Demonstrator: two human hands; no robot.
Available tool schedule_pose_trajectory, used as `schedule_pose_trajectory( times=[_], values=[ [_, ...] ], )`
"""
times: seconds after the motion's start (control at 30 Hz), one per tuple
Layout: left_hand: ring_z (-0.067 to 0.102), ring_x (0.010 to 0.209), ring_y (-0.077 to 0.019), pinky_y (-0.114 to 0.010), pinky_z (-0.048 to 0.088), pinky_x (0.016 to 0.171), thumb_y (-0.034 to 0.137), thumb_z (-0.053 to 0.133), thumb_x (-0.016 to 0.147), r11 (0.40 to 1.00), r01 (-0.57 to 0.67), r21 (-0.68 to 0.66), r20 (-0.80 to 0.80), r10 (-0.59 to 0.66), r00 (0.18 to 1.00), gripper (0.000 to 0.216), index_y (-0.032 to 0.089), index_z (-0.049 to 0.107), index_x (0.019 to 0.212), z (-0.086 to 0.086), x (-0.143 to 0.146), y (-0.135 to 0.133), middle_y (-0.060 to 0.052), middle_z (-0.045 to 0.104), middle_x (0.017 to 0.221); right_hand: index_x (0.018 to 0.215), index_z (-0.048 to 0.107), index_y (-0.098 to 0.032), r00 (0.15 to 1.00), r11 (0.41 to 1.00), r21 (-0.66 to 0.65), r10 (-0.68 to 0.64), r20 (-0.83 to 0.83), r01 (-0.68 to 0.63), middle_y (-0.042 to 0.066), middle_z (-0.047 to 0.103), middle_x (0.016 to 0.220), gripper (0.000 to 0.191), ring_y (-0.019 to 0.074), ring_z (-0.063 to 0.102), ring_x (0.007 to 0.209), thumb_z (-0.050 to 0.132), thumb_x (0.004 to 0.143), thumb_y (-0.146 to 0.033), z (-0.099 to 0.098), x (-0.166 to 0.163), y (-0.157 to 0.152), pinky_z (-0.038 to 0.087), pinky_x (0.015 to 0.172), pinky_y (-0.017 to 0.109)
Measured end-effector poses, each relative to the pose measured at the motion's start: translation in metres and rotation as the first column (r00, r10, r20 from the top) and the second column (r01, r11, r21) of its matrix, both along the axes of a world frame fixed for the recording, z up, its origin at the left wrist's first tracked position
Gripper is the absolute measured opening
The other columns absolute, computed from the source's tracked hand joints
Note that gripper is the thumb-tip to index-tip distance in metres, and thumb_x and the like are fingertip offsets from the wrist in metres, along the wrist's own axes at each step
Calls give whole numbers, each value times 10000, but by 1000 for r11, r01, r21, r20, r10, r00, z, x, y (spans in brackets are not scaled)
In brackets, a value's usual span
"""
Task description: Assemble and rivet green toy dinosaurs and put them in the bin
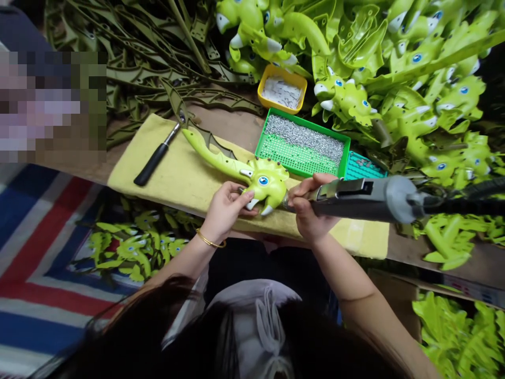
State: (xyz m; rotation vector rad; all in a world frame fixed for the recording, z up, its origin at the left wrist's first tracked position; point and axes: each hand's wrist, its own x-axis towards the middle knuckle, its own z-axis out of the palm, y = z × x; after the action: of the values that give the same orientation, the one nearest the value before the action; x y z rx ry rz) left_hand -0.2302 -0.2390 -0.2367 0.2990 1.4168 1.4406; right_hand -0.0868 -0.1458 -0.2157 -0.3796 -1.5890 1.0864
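Note:
A lime-green plastic dinosaur head [268,179] with blue eyes and white horns lies on a yellow cloth [165,163], its long neck reaching to the upper left, where a dark olive wing frame [221,147] sits behind it. My left hand [229,208] pinches the head at its snout and lower edge. My right hand [313,210] is wrapped round the front of a grey and black electric screwdriver [355,197]. The tool's tip points left, at the head's right side; whether it touches a screw is hidden. A black-handled hammer [153,160] lies on the cloth's left part.
Behind the cloth stand a green tray [300,160] of small screws and a yellow bin [282,92] with pale pieces. A teal tray [365,166] is beside them. Green dinosaur parts [426,79] pile up right; olive frames [142,79] pile up left. The screwdriver's cable runs right.

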Motion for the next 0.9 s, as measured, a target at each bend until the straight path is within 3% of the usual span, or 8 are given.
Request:
schedule_pose_trajectory(
  times=[0.1, 0.2, 0.3, 0.4, 0.53, 0.9],
  values=[
    [675, 528, -163, -288, 598, 543, 479, 843, 572, 1000, 17, 6, 22, -17, 1000, 576, 174, 464, 878, 0, 3, 3, 8, 683, 670, 1179, 521, -339, 999, 999, -26, -34, 1, 34, -59, 603, 778, 441, 66, 544, 509, 698, 776, -336, 15, -1, 9, 496, 494, 225],
    [678, 526, -168, -286, 596, 540, 503, 841, 563, 999, 38, 6, 48, -38, 998, 596, 175, 454, 875, -3, 8, 5, 17, 675, 645, 1181, 528, -337, 966, 976, -56, -217, -139, 211, -57, 627, 834, 436, 43, 507, 475, 696, 779, -331, 28, -12, 45, 469, 476, 212],
    [685, 553, -168, -303, 610, 574, 502, 842, 562, 999, 49, 6, 57, -50, 997, 594, 174, 454, 868, -5, 11, 6, 24, 670, 665, 1045, 564, -303, 880, 913, -99, -409, -243, 397, -61, 620, 819, 322, 45, 507, 467, 708, 758, -325, 23, -25, 92, 448, 473, 219],
    [684, 569, -154, -307, 618, 602, 499, 838, 571, 998, 61, 5, 60, -61, 996, 588, 170, 457, 875, -5, 12, 6, 18, 678, 706, 913, 559, -249, 860, 879, -132, -475, -185, 457, -49, 614, 788, 283, 58, 516, 467, 738, 714, -344, 6, -32, 120, 451, 480, 239],
    [688, 595, -149, -294, 617, 606, 507, 832, 584, 997, 82, 3, 54, -82, 995, 590, 168, 459, 891, -7, 10, 6, 13, 684, 723, 858, 559, -211, 876, 877, -147, -473, -93, 458, -55, 588, 748, 280, 46, 518, 479, 726, 723, -392, -7, -32, 123, 471, 508, 232],
    [686, 588, -154, -314, 618, 606, 536, 821, 587, 997, 81, 9, 37, -81, 996, 585, 169, 470, 877, -10, 9, 6, 14, 683, 726, 871, 584, -205, 876, 869, -142, -482, -18, 475, -60, 580, 722, 336, 45, 521, 501, 720, 715, -470, -9, -31, 119, 486, 540, 231]
  ],
)
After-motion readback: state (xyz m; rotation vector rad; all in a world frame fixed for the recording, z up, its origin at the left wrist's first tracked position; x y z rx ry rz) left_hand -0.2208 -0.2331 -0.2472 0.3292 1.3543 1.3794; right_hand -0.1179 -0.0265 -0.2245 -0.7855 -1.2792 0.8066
